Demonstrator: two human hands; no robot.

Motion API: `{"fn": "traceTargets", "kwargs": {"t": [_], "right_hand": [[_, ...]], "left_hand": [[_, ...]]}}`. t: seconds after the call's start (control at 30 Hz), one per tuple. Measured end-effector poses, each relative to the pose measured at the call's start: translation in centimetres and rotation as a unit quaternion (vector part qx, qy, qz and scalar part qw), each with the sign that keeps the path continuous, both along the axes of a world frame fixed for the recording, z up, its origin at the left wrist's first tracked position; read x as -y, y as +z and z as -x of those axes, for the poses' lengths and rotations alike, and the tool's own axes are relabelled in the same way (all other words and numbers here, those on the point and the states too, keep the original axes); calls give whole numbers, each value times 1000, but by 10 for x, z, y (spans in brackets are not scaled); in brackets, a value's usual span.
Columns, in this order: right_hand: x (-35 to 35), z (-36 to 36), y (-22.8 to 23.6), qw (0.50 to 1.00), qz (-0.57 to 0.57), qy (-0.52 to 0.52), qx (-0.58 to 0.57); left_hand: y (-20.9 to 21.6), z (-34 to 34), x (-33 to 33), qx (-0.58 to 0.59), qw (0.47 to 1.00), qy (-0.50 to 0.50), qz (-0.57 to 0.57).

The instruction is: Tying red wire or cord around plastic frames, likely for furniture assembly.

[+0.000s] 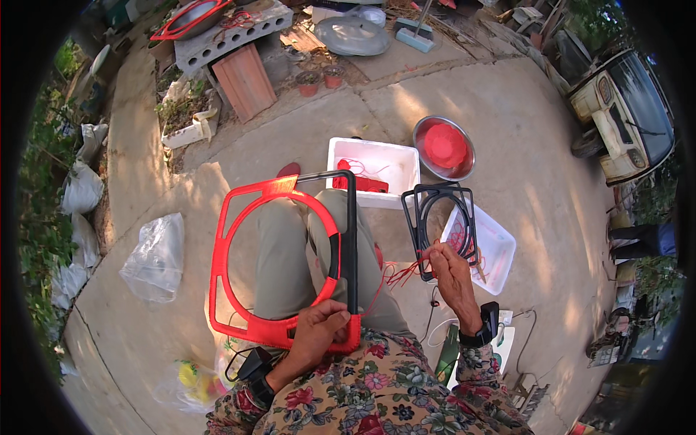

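My left hand (319, 335) is closed on the lower right corner of a square frame (219, 279) with a round opening. Red cord covers most of this frame; its right bar and part of the top are bare black. My right hand (451, 279) is held out to the right, its fingers pinched on strands of red cord (399, 272) that run toward the frame. The frame lies over my lap. Just beyond my right hand are bare black frames (411, 221), leaning by a white tray (502, 248) with red strands and a wooden-looking stick inside.
A white foam box (373, 200) holding red cord stands ahead, beside a metal bowl (467, 168) with red material. Plastic bags (154, 257) lie on the concrete at left. Farther off are a holed slab (239, 32), flowerpots (307, 83) and a parked vehicle (616, 119).
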State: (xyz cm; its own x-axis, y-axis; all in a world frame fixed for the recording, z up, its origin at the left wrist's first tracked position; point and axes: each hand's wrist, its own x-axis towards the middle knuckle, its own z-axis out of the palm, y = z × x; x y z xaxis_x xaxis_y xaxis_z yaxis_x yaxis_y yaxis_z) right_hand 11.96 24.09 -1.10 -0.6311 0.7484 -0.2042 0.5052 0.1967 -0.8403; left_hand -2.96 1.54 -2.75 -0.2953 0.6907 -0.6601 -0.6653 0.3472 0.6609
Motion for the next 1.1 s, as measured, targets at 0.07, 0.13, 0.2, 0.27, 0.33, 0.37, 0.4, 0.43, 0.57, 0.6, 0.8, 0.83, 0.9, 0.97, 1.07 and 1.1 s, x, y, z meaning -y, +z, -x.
{"fn": "traceTargets", "kwargs": {"t": [0.07, 0.13, 0.2, 0.27, 0.33, 0.37, 0.4, 0.43, 0.57, 0.6, 0.8, 0.83, 0.9, 0.97, 1.07, 1.1], "right_hand": [[2, 30, 26, 997, -55, 44, -31], [21, 57, 37, 974, -129, 160, -99], [45, 74, 36, 934, -177, 283, -131], [71, 76, 29, 912, -200, 335, -129], [91, 69, 20, 885, -227, 402, -59], [95, 66, 18, 872, -237, 428, -9], [98, 63, 19, 872, -237, 429, -10], [99, 61, 20, 862, -251, 440, -21], [102, 60, 23, 853, -278, 442, -30], [102, 59, 23, 853, -279, 441, -29], [103, 54, 16, 859, -284, 425, -28], [103, 52, 19, 861, -264, 435, 2], [102, 51, 27, 861, -244, 445, 30], [93, 48, 40, 939, -166, 277, -122], [69, 30, 36, 971, -145, 131, -139], [66, 26, 28, 984, -81, 97, -128]], "left_hand": [[-4, -5, 0, -31, 998, 34, -47], [2, -4, -1, -37, 997, 57, -48], [11, -1, 1, -43, 995, 83, -45], [16, 4, 4, 37, 992, 108, -48], [14, 5, 2, 59, 991, 108, -60], [12, 6, 2, 79, 988, 111, -68], [13, 7, 1, 79, 988, 112, -68], [14, 8, -2, 74, 990, 108, -50], [18, 14, -7, 87, 993, 76, 19], [18, 13, -9, 86, 993, 74, 17], [14, 9, -12, 104, 986, 127, 36], [14, 7, -12, 93, 987, 123, 36], [11, 7, -10, 80, 989, 120, 37], [8, 5, -5, 43, 990, 129, 21], [12, 0, -6, -14, 993, 118, 17], [13, -2, -7, -15, 993, 115, 16]]}}
